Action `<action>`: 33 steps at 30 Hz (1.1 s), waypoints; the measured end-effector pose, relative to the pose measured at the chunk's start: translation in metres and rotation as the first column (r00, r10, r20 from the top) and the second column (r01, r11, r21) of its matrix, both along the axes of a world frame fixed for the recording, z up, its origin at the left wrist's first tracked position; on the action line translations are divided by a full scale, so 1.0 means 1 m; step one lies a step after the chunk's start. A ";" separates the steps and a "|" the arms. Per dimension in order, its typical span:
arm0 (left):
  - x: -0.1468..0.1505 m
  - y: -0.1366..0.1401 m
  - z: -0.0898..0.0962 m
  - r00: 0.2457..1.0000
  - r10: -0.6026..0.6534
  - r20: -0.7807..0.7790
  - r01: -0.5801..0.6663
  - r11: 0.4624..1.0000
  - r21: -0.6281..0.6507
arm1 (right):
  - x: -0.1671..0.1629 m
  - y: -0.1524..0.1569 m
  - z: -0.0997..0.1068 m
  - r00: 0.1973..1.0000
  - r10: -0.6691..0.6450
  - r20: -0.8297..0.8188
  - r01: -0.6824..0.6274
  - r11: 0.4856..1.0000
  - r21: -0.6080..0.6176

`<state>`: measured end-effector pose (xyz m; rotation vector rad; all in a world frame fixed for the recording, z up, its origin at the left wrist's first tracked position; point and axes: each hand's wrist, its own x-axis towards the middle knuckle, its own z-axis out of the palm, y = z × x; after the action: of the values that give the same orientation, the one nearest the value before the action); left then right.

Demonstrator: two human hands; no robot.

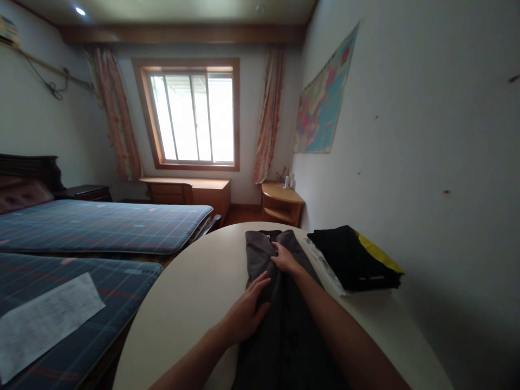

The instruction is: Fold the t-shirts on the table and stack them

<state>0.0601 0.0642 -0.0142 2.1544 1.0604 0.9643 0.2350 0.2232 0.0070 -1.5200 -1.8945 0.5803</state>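
A dark grey garment with a collar [264, 254] lies lengthwise on the pale round table [195, 287], its neck end away from me and a small label showing inside the neck. The near part runs out of view under my arms. My left hand [246, 314] rests along the garment's left side, fingers stretched and thumb apart. Farther up, my right hand [286, 261] touches the front just below the collar opening; its fingers look spread, with nothing lifted between them. To the right sits a stack of folded black clothes [345, 257] with a yellow part, on clear plastic.
Left of the table are beds with blue plaid mattresses [101, 225], a printed sheet of paper [52, 322] on the nearer one. A wall [439, 227] stands close on the right. Beyond the table are a corner shelf [282, 192] and a low wooden desk [211, 187].
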 end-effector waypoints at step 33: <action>-0.013 0.100 -0.006 0.767 -0.120 -0.630 0.126 0.991 -0.036 | 0.015 -0.027 -0.033 0.858 0.084 0.507 0.032 0.976 -0.214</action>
<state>0.0472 0.1638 -0.0203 2.5921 1.1757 0.1515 0.2505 0.1967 -0.0260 -1.9416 -2.3122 0.4255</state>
